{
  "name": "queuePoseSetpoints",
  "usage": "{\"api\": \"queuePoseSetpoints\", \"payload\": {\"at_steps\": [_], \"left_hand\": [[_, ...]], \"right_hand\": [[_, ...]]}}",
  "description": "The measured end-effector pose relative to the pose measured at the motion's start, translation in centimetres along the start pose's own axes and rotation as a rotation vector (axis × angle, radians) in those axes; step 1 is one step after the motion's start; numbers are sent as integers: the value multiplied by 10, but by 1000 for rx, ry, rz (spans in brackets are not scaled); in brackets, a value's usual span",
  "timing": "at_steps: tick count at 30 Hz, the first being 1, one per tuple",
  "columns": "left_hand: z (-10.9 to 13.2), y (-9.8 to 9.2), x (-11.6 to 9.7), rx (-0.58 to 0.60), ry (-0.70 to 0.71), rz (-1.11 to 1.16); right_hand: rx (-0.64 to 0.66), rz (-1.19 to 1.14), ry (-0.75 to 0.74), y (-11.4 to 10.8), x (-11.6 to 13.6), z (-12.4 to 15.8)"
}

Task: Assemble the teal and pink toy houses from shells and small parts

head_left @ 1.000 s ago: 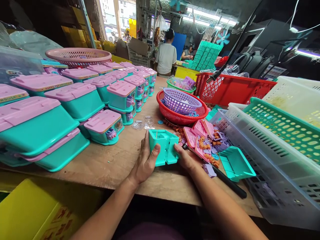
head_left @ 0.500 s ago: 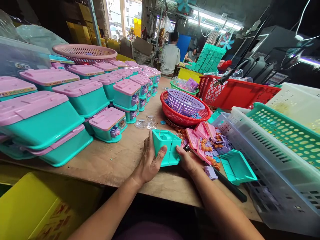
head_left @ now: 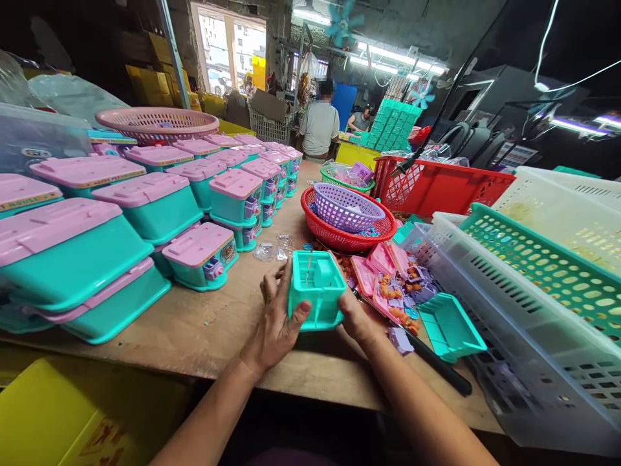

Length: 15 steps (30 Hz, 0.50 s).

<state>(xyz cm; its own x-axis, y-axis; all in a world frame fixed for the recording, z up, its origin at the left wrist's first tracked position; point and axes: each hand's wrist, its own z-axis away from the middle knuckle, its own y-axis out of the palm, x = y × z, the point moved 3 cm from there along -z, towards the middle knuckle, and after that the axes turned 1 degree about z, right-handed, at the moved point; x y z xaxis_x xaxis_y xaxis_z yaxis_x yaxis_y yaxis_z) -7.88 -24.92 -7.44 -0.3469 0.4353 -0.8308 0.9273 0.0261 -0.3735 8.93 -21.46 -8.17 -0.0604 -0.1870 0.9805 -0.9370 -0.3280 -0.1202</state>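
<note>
Teal box: we've got the teal box (head_left: 324, 309) in both hands, near the front edge of the table (head_left: 194, 333), open side up. Can't tell whether its base touches the wood.
Left hand: our left hand (head_left: 272, 327) is clamped on it, thumb on the front wall, fingers round the left side.
Right hand: our right hand (head_left: 358, 317) grips the lower right side, but its far fingers are hidden, so we can't say how they sit.
Why that hold: squeezing from opposite sides probably steadies it and leaves us a good look inside, moulded block and all.
Loose-bits heap: just past the right hand are pink parts (head_left: 363, 275), orange figures (head_left: 389, 289) and a purple piece (head_left: 401, 340). Handy reach, we reckon.
Black handle: a black handle (head_left: 445, 370) slants between our right forearm and a teal tray (head_left: 449, 330), kinda in the way.
Pink lids: pink-lidded boxes (head_left: 201, 246) stand in rows on the left, some stacked, likely to save room.
Baskets: a purple basket (head_left: 347, 210) nests in a red basket (head_left: 313, 228) beyond the heap.
Right side: a frosted crate (head_left: 548, 362) and a green crate (head_left: 572, 275) hem us in; wide elbow swings would probably bump them.
</note>
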Motion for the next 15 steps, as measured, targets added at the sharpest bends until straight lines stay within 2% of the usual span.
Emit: {"api": "queuePoseSetpoints", "payload": {"at_steps": [2, 5, 9, 12, 15], "left_hand": [[1, -4, -2, -27, 7, -52], [9, -5, 1, -3, -47, -102], [22, -5, 12, -25, -219, -175], [25, -9, 11, -74, -231, -235], [21, -10, 6, -31, -145, -282]], "right_hand": [[-90, 106, -108, 7, 5, 2], [-185, 244, -147, 19, 4, 8], [-100, 280, -86, 29, -5, 18], [-90, 322, -69, 21, -4, 26], [-202, 537, -238, 8, 19, 30]]}}
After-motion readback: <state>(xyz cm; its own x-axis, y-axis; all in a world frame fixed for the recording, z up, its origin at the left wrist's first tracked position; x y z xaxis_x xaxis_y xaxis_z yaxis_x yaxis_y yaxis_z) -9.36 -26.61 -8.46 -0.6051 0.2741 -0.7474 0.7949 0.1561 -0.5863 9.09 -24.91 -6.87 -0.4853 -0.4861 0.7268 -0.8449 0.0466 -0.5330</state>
